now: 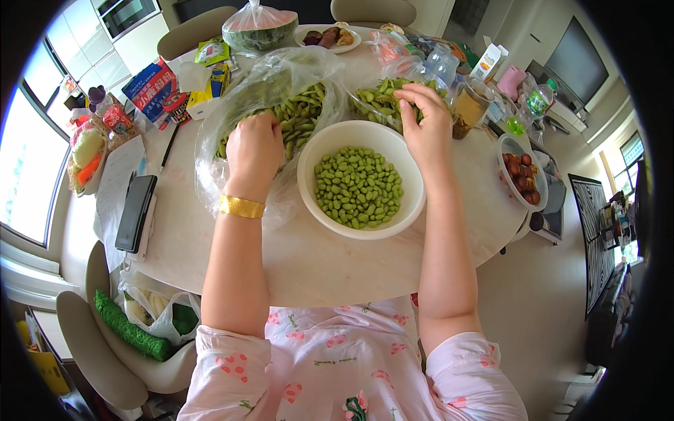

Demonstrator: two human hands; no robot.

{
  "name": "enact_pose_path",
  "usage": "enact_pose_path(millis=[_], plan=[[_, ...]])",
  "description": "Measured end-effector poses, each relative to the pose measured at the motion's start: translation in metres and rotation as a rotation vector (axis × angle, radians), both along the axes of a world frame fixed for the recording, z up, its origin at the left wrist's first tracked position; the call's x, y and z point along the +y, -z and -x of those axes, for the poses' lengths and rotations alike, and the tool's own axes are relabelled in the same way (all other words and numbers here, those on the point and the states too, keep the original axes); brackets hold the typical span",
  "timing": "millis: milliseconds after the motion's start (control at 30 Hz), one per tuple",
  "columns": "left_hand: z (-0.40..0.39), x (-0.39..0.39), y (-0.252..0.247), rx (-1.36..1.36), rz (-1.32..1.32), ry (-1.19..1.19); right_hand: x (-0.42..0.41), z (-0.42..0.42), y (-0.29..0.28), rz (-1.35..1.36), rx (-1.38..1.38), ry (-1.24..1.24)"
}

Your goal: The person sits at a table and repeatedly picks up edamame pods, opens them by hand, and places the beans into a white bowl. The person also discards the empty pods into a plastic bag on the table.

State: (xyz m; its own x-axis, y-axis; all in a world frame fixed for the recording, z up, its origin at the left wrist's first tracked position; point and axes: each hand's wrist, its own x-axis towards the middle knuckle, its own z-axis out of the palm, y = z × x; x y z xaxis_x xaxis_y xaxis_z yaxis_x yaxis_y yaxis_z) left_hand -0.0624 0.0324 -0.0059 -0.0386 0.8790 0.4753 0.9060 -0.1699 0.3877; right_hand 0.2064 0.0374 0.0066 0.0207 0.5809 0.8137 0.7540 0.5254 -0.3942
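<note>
A clear plastic bag (210, 139) full of green edamame pods (305, 113) lies spread on the table. Over its near side is my left hand (255, 142), fingers curled down among the pods; whether they grip one is hidden. In front stands a white plastic bowl (363, 234) holding shelled green beans (358, 187). Behind the bowl, more pods or husks (376, 102) are heaped in a clear container or bag. My right hand (427, 118) hovers at that heap, thumb and fingers slightly parted, with nothing visible between them.
A glass of brown drink (471, 105) stands close to my right hand. Farther right is a bowl of reddish-brown fruit (521, 179). A smartphone (136, 213) and papers (118, 168) lie left. A wrapped watermelon half (260, 29) and a plate of food (345, 44) are at the back.
</note>
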Motion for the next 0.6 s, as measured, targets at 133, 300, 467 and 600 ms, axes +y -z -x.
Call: enact_pose_path(millis=[133, 300, 467, 600], plan=[[-0.003, 0.004, -0.001, -0.090, -0.174, 0.135, 0.001, 0.000, 0.002, -0.013, -0.010, -0.011], [-0.004, -0.002, 0.000, 0.069, 0.094, 0.051, 0.001, 0.001, 0.002, 0.000, 0.018, -0.034], [-0.011, -0.002, -0.007, -0.110, -0.218, 0.082, -0.008, 0.009, -0.009, 0.049, 0.077, -0.120], [-0.023, -0.007, -0.010, -0.286, -0.204, 0.237, -0.022, 0.020, -0.019, 0.255, 0.098, -0.294]])
